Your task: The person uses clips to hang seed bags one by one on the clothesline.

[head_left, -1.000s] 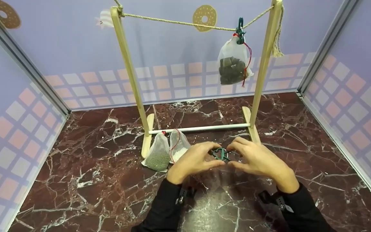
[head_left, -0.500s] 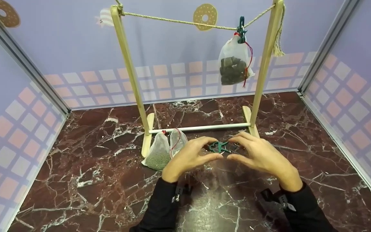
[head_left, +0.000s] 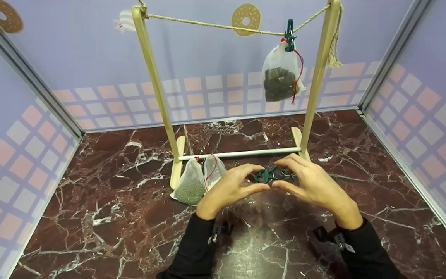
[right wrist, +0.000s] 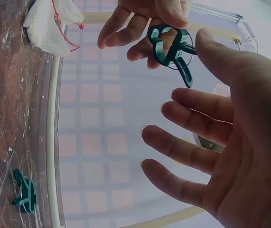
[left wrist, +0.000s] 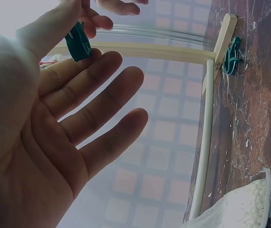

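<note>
A dark green spring clip (head_left: 265, 175) is held up between the two hands. My left hand (head_left: 232, 186) pinches it between thumb and forefinger, its other fingers spread in the left wrist view. My right hand (head_left: 312, 184) has its thumb at one handle of the clip, and its forefinger lies close to the other handle; contact is unclear. Its remaining fingers are extended. Beyond the right fingers, a second green clip (right wrist: 26, 192) lies on the table. A mesh bag of greenish grains (head_left: 190, 190) and a bag of white pieces (left wrist: 249, 206) rest left of the hands.
Behind the hands stands a wooden frame (head_left: 311, 85) with a rope (head_left: 215, 26) strung across its top. From the rope a clip (head_left: 289, 37) holds a bag of dark pieces (head_left: 279, 83). A white rod (head_left: 246, 154) joins the frame's feet. Patterned panels enclose the marbled table (head_left: 130, 217).
The clip between the hands has turned and shifted slightly. My right forefinger and thumb have spread apart around its handles, while the second clip has come into sight between the right fingers.
</note>
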A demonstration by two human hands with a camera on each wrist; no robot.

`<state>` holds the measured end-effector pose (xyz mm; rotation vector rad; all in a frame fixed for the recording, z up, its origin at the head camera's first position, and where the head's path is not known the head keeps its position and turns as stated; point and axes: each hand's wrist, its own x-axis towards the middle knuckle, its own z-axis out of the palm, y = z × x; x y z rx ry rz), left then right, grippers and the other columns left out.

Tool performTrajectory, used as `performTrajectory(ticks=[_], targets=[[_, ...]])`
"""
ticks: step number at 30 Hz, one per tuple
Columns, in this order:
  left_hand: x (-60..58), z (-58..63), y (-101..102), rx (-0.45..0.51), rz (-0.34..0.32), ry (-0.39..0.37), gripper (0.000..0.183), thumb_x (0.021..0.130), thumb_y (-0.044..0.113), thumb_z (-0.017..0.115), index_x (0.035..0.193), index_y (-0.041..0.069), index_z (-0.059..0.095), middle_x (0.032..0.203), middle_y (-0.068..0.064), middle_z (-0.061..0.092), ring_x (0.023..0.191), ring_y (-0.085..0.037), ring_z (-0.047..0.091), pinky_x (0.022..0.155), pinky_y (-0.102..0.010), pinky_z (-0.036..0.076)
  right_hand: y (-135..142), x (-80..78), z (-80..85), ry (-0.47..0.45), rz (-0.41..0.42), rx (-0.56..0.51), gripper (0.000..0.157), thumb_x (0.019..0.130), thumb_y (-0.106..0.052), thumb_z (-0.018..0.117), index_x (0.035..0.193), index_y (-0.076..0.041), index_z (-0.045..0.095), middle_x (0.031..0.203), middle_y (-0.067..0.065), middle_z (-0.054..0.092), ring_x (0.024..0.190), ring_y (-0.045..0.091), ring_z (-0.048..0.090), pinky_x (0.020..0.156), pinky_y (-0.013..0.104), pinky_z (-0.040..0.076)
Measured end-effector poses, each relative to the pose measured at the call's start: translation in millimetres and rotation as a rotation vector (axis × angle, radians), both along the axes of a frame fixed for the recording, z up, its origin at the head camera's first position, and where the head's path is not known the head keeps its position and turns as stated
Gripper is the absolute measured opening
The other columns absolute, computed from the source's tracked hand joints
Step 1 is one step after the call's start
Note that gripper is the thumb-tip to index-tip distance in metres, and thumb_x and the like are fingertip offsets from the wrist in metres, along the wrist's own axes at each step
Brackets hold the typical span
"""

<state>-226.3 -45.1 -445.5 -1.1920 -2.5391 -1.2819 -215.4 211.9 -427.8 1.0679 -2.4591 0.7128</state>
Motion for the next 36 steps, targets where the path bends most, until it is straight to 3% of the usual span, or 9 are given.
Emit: performTrajectory(ticks=[9, 16, 25, 31, 36], targets=[[-0.2, -0.5, -0.2, 0.016, -0.004, -0.014, 0.051, 0.094, 0.038, 0.070, 0.132, 0.005, 0.063, 0.115, -0.006, 0.070, 0.098, -0.022, 0.068, 0.088, -0.023, 0.054, -1.6, -1.9, -0.1, 0.010, 0.039, -0.042, 0.042, 0.088, -0.032, 0.080, 0.120, -0.008, 0.066, 0.111, 0.001, 0.065, 0.093, 0.014, 0.065, 0.080, 0.036, 0.057], [-0.8, 0.1, -0.2, 0.026, -0.003, 0.009, 0.051, 0.093, 0.038, 0.071, 0.131, 0.005, 0.063, 0.116, -0.006, 0.070, 0.098, -0.018, 0.067, 0.089, -0.031, 0.056, -2.0, -2.1, -0.2, 0.010, 0.041, -0.052, 0.043, 0.088, -0.033, 0.081, 0.119, -0.008, 0.066, 0.111, 0.001, 0.065, 0.092, 0.015, 0.066, 0.081, 0.036, 0.058], [-1.0, -0.7, -0.7, 0.064, -0.033, 0.033, 0.050, 0.094, 0.032, 0.072, 0.134, 0.004, 0.061, 0.119, -0.009, 0.069, 0.097, -0.015, 0.067, 0.089, -0.027, 0.055, -3.1, -1.9, 1.1, 0.113, 0.084, -0.113, 0.040, 0.085, -0.027, 0.083, 0.115, -0.007, 0.067, 0.104, 0.001, 0.065, 0.087, 0.012, 0.064, 0.076, 0.030, 0.056], [-1.2, 0.5, -2.5, 0.055, 0.000, 0.091, 0.043, 0.094, 0.023, 0.073, 0.131, 0.004, 0.064, 0.119, -0.007, 0.070, 0.104, -0.017, 0.066, 0.097, -0.028, 0.051, -3.5, -1.6, 3.5, 0.156, 0.099, -0.165, 0.037, 0.084, -0.018, 0.084, 0.115, -0.006, 0.067, 0.104, 0.000, 0.065, 0.083, 0.010, 0.063, 0.074, 0.020, 0.053], [-1.5, 2.8, -4.7, 0.081, 0.009, 0.085, 0.037, 0.094, 0.018, 0.074, 0.126, 0.003, 0.066, 0.111, -0.008, 0.070, 0.096, -0.018, 0.067, 0.090, -0.029, 0.054, -4.8, -2.3, 5.5, 0.200, 0.114, -0.192, 0.031, 0.085, -0.018, 0.083, 0.110, -0.006, 0.069, 0.101, 0.000, 0.066, 0.080, 0.011, 0.062, 0.073, 0.019, 0.052]])
